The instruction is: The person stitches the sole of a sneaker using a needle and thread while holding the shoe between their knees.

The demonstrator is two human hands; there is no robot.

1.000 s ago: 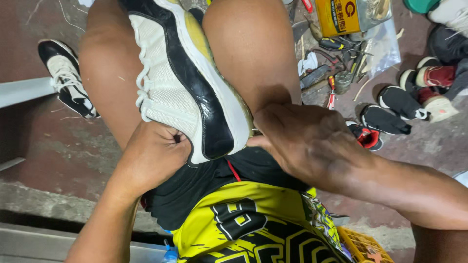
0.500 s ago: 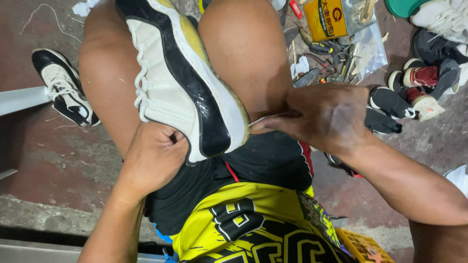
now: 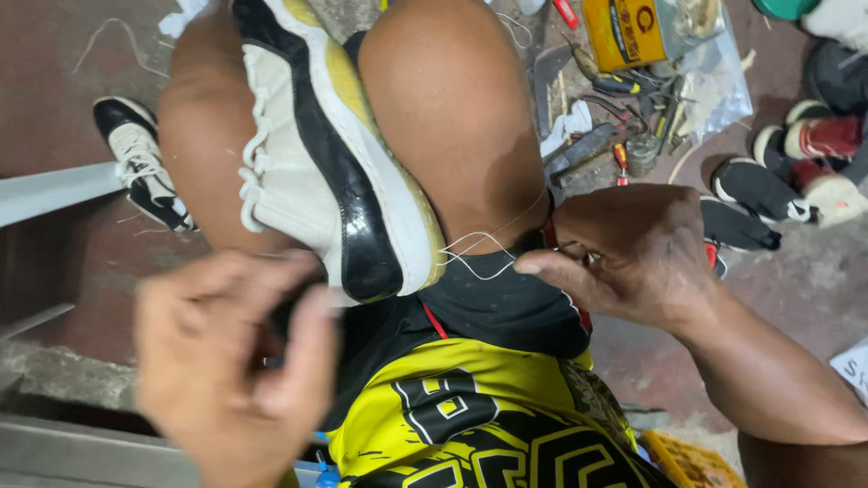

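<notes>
White thread (image 3: 477, 253) loops out from the toe edge of a cream, black and yellow sneaker (image 3: 334, 172) that sits wedged, toe toward the person, between the person's bare knees. The right hand (image 3: 624, 258) is closed around the far end of that thread, thumb and fingers pinched together, just to the right of the shoe's toe and touching the dark shorts. The left hand (image 3: 235, 361) hangs blurred below and to the left of the shoe, fingers curled loosely inward; whether it holds anything cannot be told. Between the two hands, nearer the person, lies the yellow and black printed shirt (image 3: 470, 425). Beyond the right hand, on the floor (image 3: 805, 289), lie scattered hand tools (image 3: 615, 126), a yellow tin (image 3: 628, 32) and a clear plastic bag (image 3: 714, 86), with several black, red and white shoes (image 3: 768, 185) to that hand's right. Beyond the left hand, on its outer side, a second black and white sneaker (image 3: 140, 163) rests on the dark red floor, near a pale metal bar (image 3: 54, 192).
</notes>
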